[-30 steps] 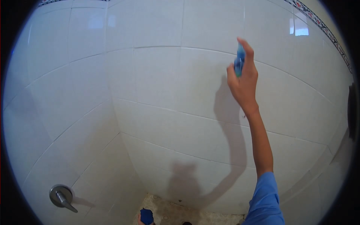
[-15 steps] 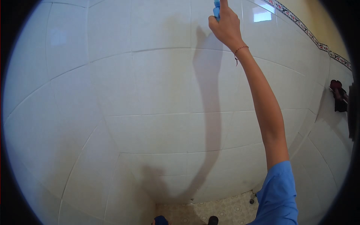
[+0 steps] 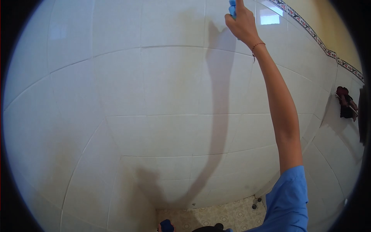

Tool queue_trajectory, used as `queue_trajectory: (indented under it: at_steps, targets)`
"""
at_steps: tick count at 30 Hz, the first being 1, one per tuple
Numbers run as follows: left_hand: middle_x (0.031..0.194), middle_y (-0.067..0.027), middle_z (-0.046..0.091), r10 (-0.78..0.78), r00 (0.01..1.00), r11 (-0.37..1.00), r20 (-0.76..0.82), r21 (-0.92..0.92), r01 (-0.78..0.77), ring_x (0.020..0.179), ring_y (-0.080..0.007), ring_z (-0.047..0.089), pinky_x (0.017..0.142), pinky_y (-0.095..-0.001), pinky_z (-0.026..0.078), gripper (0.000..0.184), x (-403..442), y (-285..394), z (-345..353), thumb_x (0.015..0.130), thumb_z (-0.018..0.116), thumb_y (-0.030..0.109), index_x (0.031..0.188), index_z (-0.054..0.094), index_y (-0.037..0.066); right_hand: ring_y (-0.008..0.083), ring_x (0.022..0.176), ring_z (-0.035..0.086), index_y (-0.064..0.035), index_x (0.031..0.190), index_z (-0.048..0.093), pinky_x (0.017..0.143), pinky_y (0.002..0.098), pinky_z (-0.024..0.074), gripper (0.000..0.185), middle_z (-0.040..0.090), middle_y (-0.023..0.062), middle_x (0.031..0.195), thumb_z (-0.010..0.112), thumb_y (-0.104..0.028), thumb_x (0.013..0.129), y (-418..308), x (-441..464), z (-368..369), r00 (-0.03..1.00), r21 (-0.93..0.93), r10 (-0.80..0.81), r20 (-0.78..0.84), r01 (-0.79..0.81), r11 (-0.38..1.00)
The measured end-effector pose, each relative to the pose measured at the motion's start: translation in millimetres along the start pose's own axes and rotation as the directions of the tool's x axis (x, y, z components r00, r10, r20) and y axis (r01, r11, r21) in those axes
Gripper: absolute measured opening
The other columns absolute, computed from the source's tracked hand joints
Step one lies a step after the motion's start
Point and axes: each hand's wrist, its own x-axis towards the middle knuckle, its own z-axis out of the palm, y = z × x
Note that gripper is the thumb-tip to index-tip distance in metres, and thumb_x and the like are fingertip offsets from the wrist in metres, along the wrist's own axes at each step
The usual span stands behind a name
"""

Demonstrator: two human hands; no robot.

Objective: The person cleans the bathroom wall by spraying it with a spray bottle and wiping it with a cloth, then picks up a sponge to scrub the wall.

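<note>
At the top edge my right hand [image 3: 242,21] is raised close to the tiled wall [image 3: 170,85]. Its fingers close around a light blue object [image 3: 232,8], perhaps a handle, whose upper end is cut off by the frame. A thin cord bracelet [image 3: 258,45] circles the wrist, and a blue sleeve [image 3: 288,193] covers the upper arm. Low in the view, what seems to be my left hand [image 3: 172,227] shows only as bits of skin around a dark blue object [image 3: 166,225], its kind unclear.
Brownish stains [image 3: 63,154] mark the tiles, and the arm's shadow falls across them. A patterned floor [image 3: 235,212] lies below, with small dark round items [image 3: 254,206] in its corner. Dark cloth items [image 3: 346,102] hang on the right wall. A decorative border [image 3: 309,31] runs above.
The view has shifted slightly, so my right arm appears a little farther right and lower. Against the tiles my right hand is nearly where it was, with the light blue object still in it.
</note>
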Motion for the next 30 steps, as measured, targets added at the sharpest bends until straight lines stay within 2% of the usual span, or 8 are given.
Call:
queue_trajectory:
  at_steps: [3,4,5,7,14,18,26,30]
  targets:
    - [0.13,-0.0176,0.058,0.019,1.0,0.999,0.0,0.044,-0.019,0.11,-0.03,0.062,0.106,-0.0421,0.047,0.072,33.0,23.1,34.6,0.08,0.084,0.007,0.141,0.049,-0.001,0.0428,0.079,0.061,-0.011,0.14,0.039,0.074,0.052,0.0494,0.066,0.061,0.0227,0.087,0.054,0.003,0.077,44.2,-7.6,22.3,0.998,-0.092,-0.055,-0.01,0.054,0.994]
    - [0.134,-0.0179,0.055,0.054,0.998,0.997,-0.025,0.062,-0.053,0.116,-0.0298,0.06,0.108,-0.0412,0.045,0.083,37.7,33.2,48.5,0.075,0.089,0.004,0.145,0.045,0.001,0.0406,0.077,0.06,-0.0112,0.139,0.04,0.072,0.0508,0.0488,0.065,0.059,0.0206,0.085,0.054,0.003,0.077,53.6,-11.7,24.6,0.997,-0.132,-0.068,-0.034,0.063,0.989]
    - [0.134,-0.0179,0.055,0.043,0.999,0.997,-0.007,0.068,-0.043,0.116,-0.0298,0.06,0.108,-0.0412,0.045,0.083,54.7,35.9,54.2,0.075,0.089,0.004,0.145,0.045,0.001,0.0384,0.074,0.059,-0.0114,0.138,0.04,0.069,0.0496,0.0482,0.065,0.057,0.0186,0.083,0.054,0.003,0.076,67.4,-13.5,27.5,0.995,-0.18,-0.085,-0.056,0.073,0.981]
    - [0.139,-0.0192,0.053,0.019,0.969,0.973,0.245,0.219,-0.074,0.128,-0.0308,0.053,0.111,-0.0414,0.042,0.077,88.1,44.0,59.8,0.086,0.085,0.022,0.148,0.044,0.001,0.0357,0.072,0.058,-0.0117,0.137,0.04,0.067,0.0483,0.0468,0.065,0.055,0.0167,0.081,0.054,0.004,0.076,77.7,-18.8,26.4,0.997,-0.19,-0.064,-0.048,0.054,0.98]
    - [0.132,-0.0173,0.052,-0.119,0.969,0.984,0.215,0.159,0.086,0.122,-0.0296,0.052,0.107,-0.0409,0.042,0.069,145.6,47.4,92.0,0.087,0.082,0.023,0.141,0.045,0.003,0.0252,0.061,0.049,-0.0122,0.136,0.04,0.058,0.0422,0.0416,0.064,0.047,0.0091,0.073,0.052,0.006,0.076,123.2,-35.4,-6.3,0.994,-0.212,0.082,-0.075,-0.097,0.972]
    - [0.129,-0.0163,0.052,-0.174,0.958,0.977,0.229,0.159,0.14,0.119,-0.0289,0.052,0.105,-0.0406,0.042,0.065,169.6,45.1,103.1,0.087,0.08,0.023,0.138,0.045,0.004,0.023,0.06,0.047,-0.0126,0.136,0.039,0.057,0.0398,0.0409,0.064,0.044,0.0078,0.071,0.053,0.005,0.077,147.9,-49.6,-21.0,0.998,-0.293,0.037,-0.046,-0.049,0.955]
    - [0.121,-0.0142,0.051,-0.248,0.935,0.964,0.254,0.157,0.213,0.112,-0.0276,0.051,0.1,-0.04,0.043,0.056,207.6,43.0,124.1,0.088,0.077,0.024,0.13,0.046,0.005,0.019,0.06,0.045,-0.0126,0.136,0.037,0.056,0.0376,0.0396,0.061,0.041,0.006,0.072,0.052,0.005,0.08,163.0,-59.4,-34.9,0.978,-0.319,0.173,-0.113,-0.201,0.926]
    - [0.118,-0.0132,0.051,-0.281,0.923,0.957,0.262,0.153,0.248,0.109,-0.0269,0.051,0.098,-0.0397,0.043,0.052,218.4,41.9,129.0,0.088,0.075,0.024,0.126,0.046,0.006,0.0184,0.061,0.045,-0.0126,0.136,0.037,0.056,0.0374,0.0402,0.061,0.041,0.0062,0.073,0.053,0.005,0.079,177.9,-63.8,-32.5,0.991,-0.362,0.069,-0.112,-0.105,0.926]
